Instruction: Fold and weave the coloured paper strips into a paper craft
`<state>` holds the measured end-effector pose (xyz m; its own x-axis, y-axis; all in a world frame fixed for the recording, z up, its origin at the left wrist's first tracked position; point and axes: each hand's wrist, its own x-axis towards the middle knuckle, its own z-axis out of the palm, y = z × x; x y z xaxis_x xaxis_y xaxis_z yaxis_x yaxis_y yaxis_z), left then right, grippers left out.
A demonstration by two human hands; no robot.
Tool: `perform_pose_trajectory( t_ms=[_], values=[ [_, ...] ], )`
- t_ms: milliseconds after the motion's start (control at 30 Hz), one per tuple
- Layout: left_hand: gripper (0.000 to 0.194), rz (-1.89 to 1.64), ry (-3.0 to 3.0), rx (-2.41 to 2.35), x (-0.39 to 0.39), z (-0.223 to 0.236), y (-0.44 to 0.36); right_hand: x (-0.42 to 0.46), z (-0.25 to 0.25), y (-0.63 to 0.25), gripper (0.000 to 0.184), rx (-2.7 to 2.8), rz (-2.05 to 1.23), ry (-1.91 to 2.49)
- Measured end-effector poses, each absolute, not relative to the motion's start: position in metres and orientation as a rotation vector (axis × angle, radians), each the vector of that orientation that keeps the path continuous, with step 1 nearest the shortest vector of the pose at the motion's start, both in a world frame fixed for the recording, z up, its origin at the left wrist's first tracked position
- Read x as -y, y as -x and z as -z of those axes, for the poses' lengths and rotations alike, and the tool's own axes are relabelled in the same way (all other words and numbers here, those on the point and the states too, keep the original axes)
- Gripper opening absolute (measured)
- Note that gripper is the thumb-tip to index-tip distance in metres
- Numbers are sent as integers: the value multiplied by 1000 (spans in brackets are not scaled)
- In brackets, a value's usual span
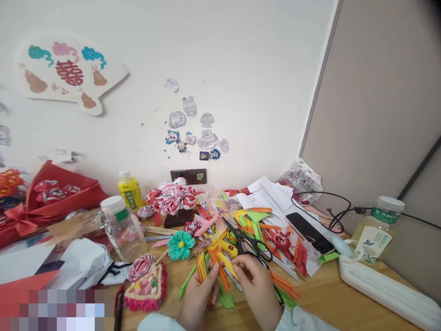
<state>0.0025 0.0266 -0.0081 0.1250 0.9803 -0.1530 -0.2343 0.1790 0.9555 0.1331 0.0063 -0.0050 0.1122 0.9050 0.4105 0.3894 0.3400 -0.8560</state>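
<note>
Pinching yellow strip (226, 263), right grip (254, 285); left grip (200, 292) clamped on bundle (201, 268); far-right bottle (376, 239) holding yellowish liquid.

Single view, worn on head; faces forward and down over cluttered table (320, 294); hands (201, 292) close below.

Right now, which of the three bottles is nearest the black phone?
The far-right bottle, holding pale yellow liquid, just past the phone. The bright yellow bottle and the clear bottle both stand well over to the left.
</note>
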Motion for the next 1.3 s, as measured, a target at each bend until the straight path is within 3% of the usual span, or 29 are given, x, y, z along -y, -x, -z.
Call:
perform_pose_trajectory(
  t_ms=[400, 1000, 1300],
  values=[
    [52, -1105, -1042, -1049, -25, 11, -3, 1, 0, -124, 20, 1492, -433, 1115],
    [57, -1070, -1012, -1007, -31, 21, -1, 0, 1, -120, 27, 1671, -577, 1037],
    [56, -1119, -1050, -1074, -28, 24, -2, -1, 10, -118, 37, 1867, -303, 1125]
  ],
)
